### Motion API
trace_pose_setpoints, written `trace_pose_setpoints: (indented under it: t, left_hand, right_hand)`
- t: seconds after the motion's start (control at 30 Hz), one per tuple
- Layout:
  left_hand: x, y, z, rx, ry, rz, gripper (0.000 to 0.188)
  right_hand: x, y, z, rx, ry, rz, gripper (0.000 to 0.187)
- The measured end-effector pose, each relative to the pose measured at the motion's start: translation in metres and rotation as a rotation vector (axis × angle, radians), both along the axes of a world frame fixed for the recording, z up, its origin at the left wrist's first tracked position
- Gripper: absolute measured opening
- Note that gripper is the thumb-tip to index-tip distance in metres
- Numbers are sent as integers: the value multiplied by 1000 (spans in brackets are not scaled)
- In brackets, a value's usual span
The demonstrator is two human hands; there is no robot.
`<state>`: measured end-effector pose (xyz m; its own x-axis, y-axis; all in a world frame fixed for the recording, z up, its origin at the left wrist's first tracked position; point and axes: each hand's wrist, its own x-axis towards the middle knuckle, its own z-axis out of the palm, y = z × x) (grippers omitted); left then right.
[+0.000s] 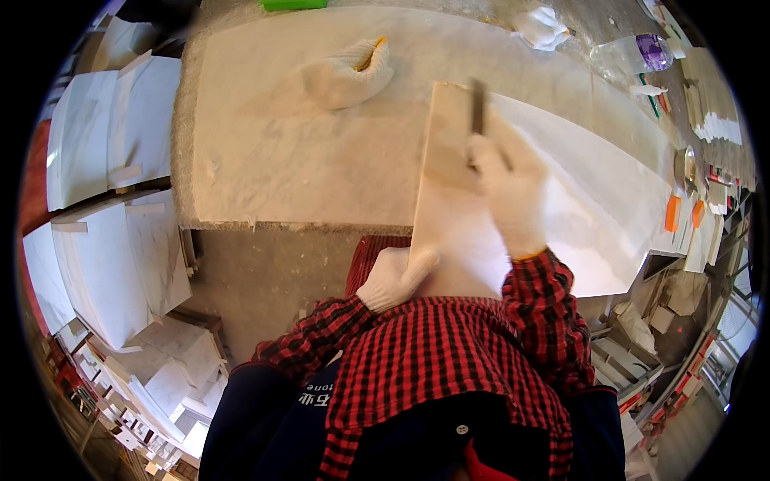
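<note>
1. My gloved left hand [399, 276] grips the near left edge of a white panel [585, 200], thumb on top, fingers partly hidden; the hold probably steadies the piece close to my body.

2. My gloved right hand [513, 188], blurred, is closed around a dark, narrow tool [479, 108] above the panel's far left corner. Whether the tool touches the surface, I cannot tell.

3. The panel lies across the right part of a pale worktop [297, 168], its near end past the front edge, perhaps so that I can reach both ends from where I am.

4. Beyond the panel's left edge, a bunched knitted glove [349, 76] rests on the worktop, apart from my hands.

5. At the far right, a clear bottle [630, 56] and crumpled white plastic [543, 30] sit beyond the panel, seemingly out of its way. Orange-handled tools [672, 214] lie by its right end, likely for easy reach.

6. To my left, white slabs [80, 144] stand in rows.
</note>
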<state>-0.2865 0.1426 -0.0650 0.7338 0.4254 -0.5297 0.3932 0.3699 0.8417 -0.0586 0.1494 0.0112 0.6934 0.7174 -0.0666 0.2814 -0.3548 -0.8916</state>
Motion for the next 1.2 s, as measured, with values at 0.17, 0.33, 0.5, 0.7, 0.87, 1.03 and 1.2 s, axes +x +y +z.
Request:
trace_pose_setpoints:
  t: [0.17,0.33,0.5,0.7,0.87,1.03,1.2]
  left_hand:
    - [0,8,6,-37,125,-108,51]
    - [-1,8,16,-44,127,-62,55]
    - [4,23,47,229,321,-317,59]
    - [6,87,118,619,333,-404,42]
    - [46,131,120,882,211,-61,57]
    - [79,146,74,1165,83,-99,88]
    - [99,147,68,901,-28,-132,109]
  right_hand:
    - [27,-51,36,-157,38,-289,45]
    - [6,-136,4,-172,-80,-322,46]
    - [-27,-186,-30,-219,-216,-438,46]
    - [-24,-201,-60,-149,-370,-398,44]
    - [-28,-198,-58,-98,-387,-405,44]
    - [-27,-202,-66,-119,-438,-401,44]
    - [-26,-203,-75,-36,-531,-395,43]
